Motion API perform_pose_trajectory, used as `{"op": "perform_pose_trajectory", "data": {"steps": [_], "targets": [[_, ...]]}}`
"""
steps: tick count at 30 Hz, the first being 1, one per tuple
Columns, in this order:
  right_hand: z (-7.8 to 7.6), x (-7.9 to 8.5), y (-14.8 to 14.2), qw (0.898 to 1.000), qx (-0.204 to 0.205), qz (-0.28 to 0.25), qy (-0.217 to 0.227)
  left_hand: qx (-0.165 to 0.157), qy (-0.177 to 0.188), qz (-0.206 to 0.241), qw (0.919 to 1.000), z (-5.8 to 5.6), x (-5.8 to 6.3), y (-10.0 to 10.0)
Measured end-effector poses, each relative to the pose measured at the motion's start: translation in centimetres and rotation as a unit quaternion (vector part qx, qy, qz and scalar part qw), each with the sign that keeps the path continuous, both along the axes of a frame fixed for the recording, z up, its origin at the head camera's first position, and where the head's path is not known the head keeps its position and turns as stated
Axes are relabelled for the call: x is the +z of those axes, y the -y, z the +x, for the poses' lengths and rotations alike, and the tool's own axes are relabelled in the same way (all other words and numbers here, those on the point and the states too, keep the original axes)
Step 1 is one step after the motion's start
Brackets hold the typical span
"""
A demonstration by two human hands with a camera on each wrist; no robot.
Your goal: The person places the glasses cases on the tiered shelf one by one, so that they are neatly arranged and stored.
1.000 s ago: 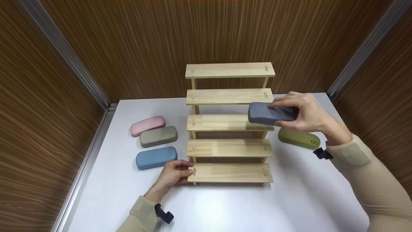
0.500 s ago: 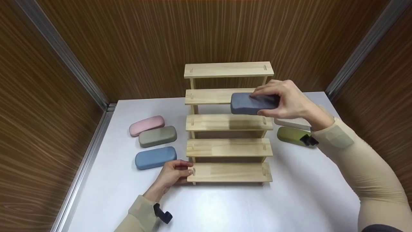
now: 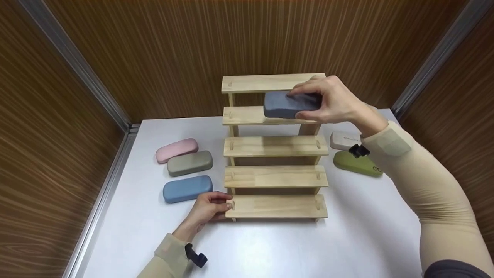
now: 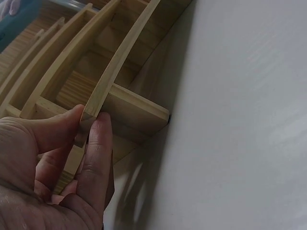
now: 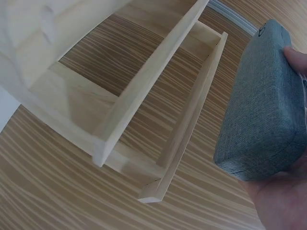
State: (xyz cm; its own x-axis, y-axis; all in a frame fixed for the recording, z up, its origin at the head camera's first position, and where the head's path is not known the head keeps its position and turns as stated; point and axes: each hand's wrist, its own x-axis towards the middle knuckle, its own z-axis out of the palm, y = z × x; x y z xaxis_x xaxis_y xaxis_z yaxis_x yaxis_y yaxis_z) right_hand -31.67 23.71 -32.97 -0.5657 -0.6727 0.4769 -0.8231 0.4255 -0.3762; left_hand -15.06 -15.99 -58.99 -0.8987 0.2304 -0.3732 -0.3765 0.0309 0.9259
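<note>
A stepped wooden rack (image 3: 276, 206) with several shelves stands mid-table. My left hand (image 3: 208, 208) pinches the left end of its lowest shelf; the left wrist view shows thumb and forefinger (image 4: 96, 163) on the board's corner. In my right hand (image 3: 335, 100) is a dark blue-grey glasses case (image 3: 283, 105), gripped by its right end between thumb and fingers. It hangs above the second shelf from the top, and in the head view it covers part of that shelf. Up close in the right wrist view, the case (image 5: 259, 105) has a woven, fabric-like surface and stands apart from the shelves.
Left of the rack lie a pink case (image 3: 177, 150), a grey-green case (image 3: 190, 163) and a blue case (image 3: 188, 189). To its right are a whitish case (image 3: 341, 141), partly behind my right wrist, and an olive-green case (image 3: 355, 163). A wood-grained wall (image 3: 173, 58) rises behind.
My right hand has carried the dark blue-grey case left and up, from over the middle shelf to over the second from the top. The left hand has stayed on the lowest shelf.
</note>
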Motion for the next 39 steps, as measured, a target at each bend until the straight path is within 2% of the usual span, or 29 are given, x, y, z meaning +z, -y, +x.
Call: {"op": "perform_pose_trajectory", "data": {"steps": [5,11,18,30,39], "targets": [[-0.9,0.5,1.1,1.0,0.003,0.003,0.005,-0.01,-0.005,-0.001,0.9999,0.2,0.0,0.0],[-2.1,1.2,2.9,1.0,-0.003,0.01,0.003,-0.007,-0.004,-0.002,1.0,0.3,0.0,0.1],[-3.5,1.6,4.6,0.999,-0.024,0.021,0.016,-0.008,-0.001,-0.002,1.0,0.3,0.0,0.2],[-5.2,1.3,8.2,0.999,-0.019,0.033,0.009,-0.005,0.001,-0.008,1.0,0.7,0.1,0.1],[-6.5,1.8,10.1,0.995,-0.052,0.08,0.036,-0.009,0.0,-0.003,1.0,0.8,0.1,0.0]]}}
